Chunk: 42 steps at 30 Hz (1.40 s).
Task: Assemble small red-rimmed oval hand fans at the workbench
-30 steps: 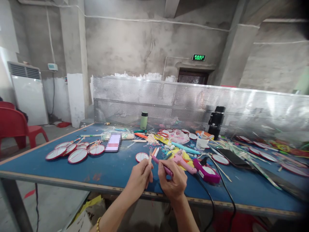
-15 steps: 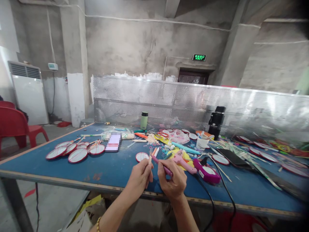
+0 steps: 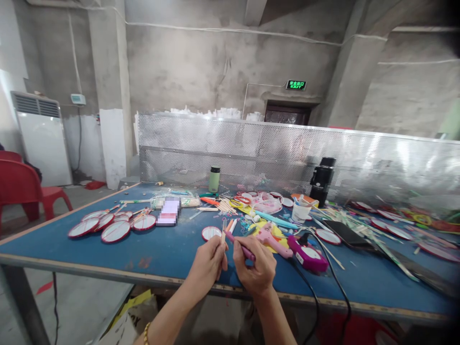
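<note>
My left hand [image 3: 208,258] is closed on a thin wooden stick [image 3: 223,236], which points upward from the fingertips. In a writing grip, my right hand [image 3: 257,266] holds a purple pen [image 3: 247,252], its tip at or very near the stick. Just beyond the left fingers lies a white round disc [image 3: 210,233] with a red rim, partly covered by that hand. A pink glue gun [image 3: 268,237] rests on yellow material past my right hand. White and orange pen-like sticks [image 3: 233,225] lie behind the fingertips.
Several red-rimmed discs with sticks [image 3: 115,231] are piled at left, near a phone [image 3: 168,211]. To the right sit a purple power strip [image 3: 307,256] with black cords, a white cup [image 3: 301,211] and a dark phone [image 3: 350,235]. A green bottle [image 3: 214,179] and black flask [image 3: 322,182] stand behind.
My right hand and the pen have shifted very slightly to the left. The left hand and the stick look still.
</note>
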Each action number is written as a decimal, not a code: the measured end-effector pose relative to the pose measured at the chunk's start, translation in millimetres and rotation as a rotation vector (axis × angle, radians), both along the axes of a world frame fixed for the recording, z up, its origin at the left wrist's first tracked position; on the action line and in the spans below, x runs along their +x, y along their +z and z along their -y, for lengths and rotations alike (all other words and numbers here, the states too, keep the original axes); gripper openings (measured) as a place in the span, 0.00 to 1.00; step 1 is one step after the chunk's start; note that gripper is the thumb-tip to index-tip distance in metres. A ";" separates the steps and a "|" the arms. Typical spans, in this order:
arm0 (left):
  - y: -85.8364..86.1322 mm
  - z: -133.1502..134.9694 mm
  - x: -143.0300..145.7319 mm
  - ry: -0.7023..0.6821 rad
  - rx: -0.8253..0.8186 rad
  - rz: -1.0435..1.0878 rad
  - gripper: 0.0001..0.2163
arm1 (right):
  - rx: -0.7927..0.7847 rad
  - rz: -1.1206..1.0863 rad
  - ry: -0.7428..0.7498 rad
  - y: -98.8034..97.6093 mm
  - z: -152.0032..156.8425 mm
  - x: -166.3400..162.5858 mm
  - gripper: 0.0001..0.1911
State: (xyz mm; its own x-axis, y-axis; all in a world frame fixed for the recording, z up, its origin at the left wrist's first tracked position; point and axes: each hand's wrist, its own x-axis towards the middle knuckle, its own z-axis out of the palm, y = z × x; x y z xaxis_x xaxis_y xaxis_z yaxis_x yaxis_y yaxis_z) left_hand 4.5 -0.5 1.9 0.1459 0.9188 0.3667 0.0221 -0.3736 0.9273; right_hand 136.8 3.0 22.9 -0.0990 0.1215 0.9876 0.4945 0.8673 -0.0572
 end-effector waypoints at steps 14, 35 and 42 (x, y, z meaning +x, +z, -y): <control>0.5 1.0 1.1 -0.005 -0.023 0.017 0.13 | 0.029 -0.037 -0.017 -0.4 0.9 0.7 0.10; -2.6 -0.4 -0.1 -0.010 0.001 0.014 0.13 | 0.007 -0.014 0.002 0.5 0.8 0.3 0.10; -4.2 -3.0 -0.3 -0.006 0.017 0.017 0.13 | -0.016 0.003 0.008 1.5 1.2 0.8 0.09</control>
State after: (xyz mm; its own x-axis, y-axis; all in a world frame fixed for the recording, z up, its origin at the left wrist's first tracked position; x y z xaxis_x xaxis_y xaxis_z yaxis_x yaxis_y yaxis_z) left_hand 4.2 2.6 -2.4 0.1453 0.9114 0.3850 0.0040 -0.3897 0.9209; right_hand 137.6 1.8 24.5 -0.1033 0.1366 0.9852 0.4881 0.8700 -0.0694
